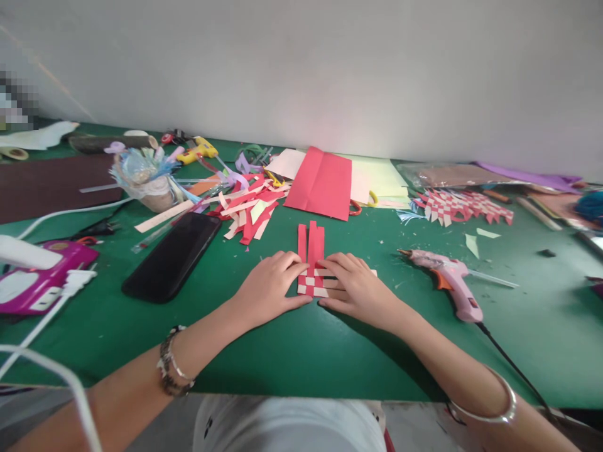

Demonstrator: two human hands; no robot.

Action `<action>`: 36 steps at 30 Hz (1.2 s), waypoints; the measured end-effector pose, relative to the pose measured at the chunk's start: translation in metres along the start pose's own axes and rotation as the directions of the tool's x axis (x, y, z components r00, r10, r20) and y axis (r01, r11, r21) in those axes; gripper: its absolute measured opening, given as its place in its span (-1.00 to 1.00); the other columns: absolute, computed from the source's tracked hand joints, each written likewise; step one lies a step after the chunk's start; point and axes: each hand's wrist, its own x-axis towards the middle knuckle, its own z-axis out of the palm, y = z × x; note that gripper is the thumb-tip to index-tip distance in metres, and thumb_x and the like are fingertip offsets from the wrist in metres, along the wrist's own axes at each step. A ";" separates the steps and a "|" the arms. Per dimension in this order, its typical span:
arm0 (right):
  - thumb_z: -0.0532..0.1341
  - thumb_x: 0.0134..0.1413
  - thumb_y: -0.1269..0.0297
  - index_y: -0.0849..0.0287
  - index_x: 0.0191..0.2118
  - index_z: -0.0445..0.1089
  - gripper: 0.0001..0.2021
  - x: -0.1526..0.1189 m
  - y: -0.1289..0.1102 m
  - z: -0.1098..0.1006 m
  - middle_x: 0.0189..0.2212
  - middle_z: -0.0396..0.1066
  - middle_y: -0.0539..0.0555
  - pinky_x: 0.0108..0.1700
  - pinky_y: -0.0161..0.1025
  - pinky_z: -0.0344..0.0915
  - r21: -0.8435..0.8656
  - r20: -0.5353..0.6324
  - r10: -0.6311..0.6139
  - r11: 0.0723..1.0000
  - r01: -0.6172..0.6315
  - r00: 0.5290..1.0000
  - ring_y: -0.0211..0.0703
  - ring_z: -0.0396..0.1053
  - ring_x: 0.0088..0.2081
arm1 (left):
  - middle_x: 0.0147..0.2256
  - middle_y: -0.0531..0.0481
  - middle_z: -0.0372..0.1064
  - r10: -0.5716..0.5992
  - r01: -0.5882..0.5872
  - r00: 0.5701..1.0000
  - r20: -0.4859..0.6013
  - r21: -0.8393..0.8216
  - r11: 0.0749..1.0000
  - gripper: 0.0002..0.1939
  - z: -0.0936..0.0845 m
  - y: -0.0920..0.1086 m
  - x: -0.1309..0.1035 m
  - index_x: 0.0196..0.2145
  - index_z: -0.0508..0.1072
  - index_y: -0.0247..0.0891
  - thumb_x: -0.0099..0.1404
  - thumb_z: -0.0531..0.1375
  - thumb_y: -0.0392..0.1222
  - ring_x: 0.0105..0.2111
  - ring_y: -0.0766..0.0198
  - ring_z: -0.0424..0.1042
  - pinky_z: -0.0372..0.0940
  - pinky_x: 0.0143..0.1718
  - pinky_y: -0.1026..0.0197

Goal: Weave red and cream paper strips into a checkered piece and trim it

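Note:
A small woven piece of red and cream paper strips point(309, 282) lies flat on the green table, its red strips pointing away from me and its cream strips running right. My left hand point(271, 285) touches its left edge, thumb and index finger curved around that corner. Over the cream strips on the right lies my right hand point(355, 289), fingers spread and pressing down, with the strips partly hidden under it. Beyond the weave rests a folded red sheet point(323, 182).
A black phone point(172, 257) and a pile of cut strips point(252, 207) lie left of the weave. To the right are a pink glue gun point(447, 276) with its cord and finished woven pieces point(464, 206). A magenta power strip point(42, 276) with white cables sits far left.

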 end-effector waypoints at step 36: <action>0.12 0.10 0.23 0.17 -0.24 0.30 -0.85 -0.002 -0.002 0.003 -0.21 0.28 0.13 -0.17 -0.13 0.23 -0.018 -0.007 -0.089 0.996 0.089 0.996 -0.11 0.22 -0.22 | -0.21 -0.04 0.31 0.081 -0.078 0.996 -0.048 0.047 0.996 -0.70 0.003 0.004 -0.003 -0.15 0.35 -0.26 0.20 0.16 -0.07 -0.24 0.19 0.30 0.22 -0.27 0.18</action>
